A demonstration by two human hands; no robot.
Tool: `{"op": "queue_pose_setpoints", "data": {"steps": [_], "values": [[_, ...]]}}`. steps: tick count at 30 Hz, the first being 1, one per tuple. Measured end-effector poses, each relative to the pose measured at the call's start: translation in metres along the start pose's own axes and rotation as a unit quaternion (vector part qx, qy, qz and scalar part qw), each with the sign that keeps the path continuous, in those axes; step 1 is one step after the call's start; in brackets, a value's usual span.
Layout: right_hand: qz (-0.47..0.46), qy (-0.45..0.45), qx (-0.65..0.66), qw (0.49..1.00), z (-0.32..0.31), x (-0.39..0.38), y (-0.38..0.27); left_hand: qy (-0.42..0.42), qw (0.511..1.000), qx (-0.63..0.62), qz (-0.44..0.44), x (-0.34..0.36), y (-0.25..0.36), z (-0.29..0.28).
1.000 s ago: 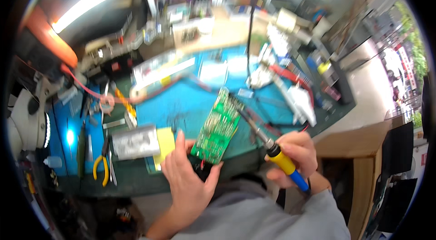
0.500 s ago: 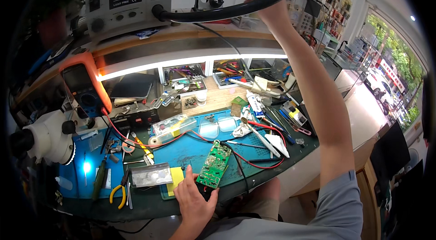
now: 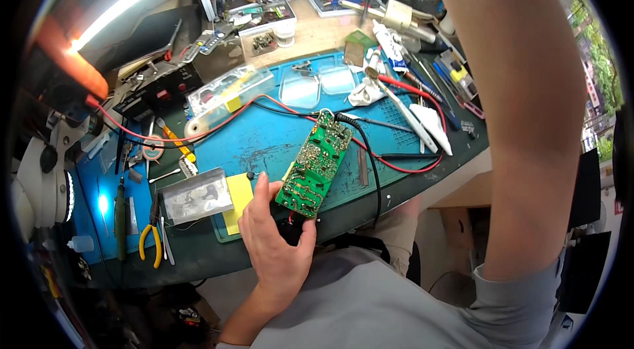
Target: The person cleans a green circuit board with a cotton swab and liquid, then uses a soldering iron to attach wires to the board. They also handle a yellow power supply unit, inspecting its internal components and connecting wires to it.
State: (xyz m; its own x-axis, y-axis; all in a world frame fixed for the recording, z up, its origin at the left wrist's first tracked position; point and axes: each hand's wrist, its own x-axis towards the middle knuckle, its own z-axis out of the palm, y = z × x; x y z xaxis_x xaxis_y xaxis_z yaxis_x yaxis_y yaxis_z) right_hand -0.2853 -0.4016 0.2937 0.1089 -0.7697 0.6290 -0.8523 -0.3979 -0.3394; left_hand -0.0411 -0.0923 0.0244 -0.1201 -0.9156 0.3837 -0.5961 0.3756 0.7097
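A green circuit board (image 3: pixel 314 165), solder side up, is held over the blue mat near the bench's front edge. My left hand (image 3: pixel 277 243) closes on its near end, fingers along the left edge and thumb at the lower corner. Beneath that end, a black part and a bit of red wire show between thumb and fingers. A black cable (image 3: pixel 368 144) leaves the board's far end and curves down over the bench edge. My right forearm (image 3: pixel 528 85) reaches up past the top of the picture, so the hand itself is out of sight.
Left of the board lie a shallow clear tray (image 3: pixel 198 197), a yellow note pad (image 3: pixel 238 200) and yellow-handled pliers (image 3: pixel 150 243). Red and black test leads cross the mat (image 3: pixel 244 138). White tweezers (image 3: pixel 409 118) and several tools lie right. An orange multimeter (image 3: pixel 72 71) stands far left.
The view has tilted down, leaving the soldering station out of frame. My right hand, which held a blue-and-yellow-handled soldering iron up high, has left the picture. My left hand still holds the board.
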Motion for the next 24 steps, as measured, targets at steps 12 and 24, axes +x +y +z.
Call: {"op": "queue_pose_setpoints", "data": {"steps": [12, 24], "values": [[0.109, -0.174, 0.335, 0.92, -0.003, -0.131, -0.02, 0.003, 0.999, -0.046, -0.016, 0.006, -0.001, 0.014], [-0.351, -0.168, 0.046, 0.92, 0.036, -0.283, -0.016, 0.009, 0.999, 0.004, 0.049, 0.0, 0.001, 0.007]]}}
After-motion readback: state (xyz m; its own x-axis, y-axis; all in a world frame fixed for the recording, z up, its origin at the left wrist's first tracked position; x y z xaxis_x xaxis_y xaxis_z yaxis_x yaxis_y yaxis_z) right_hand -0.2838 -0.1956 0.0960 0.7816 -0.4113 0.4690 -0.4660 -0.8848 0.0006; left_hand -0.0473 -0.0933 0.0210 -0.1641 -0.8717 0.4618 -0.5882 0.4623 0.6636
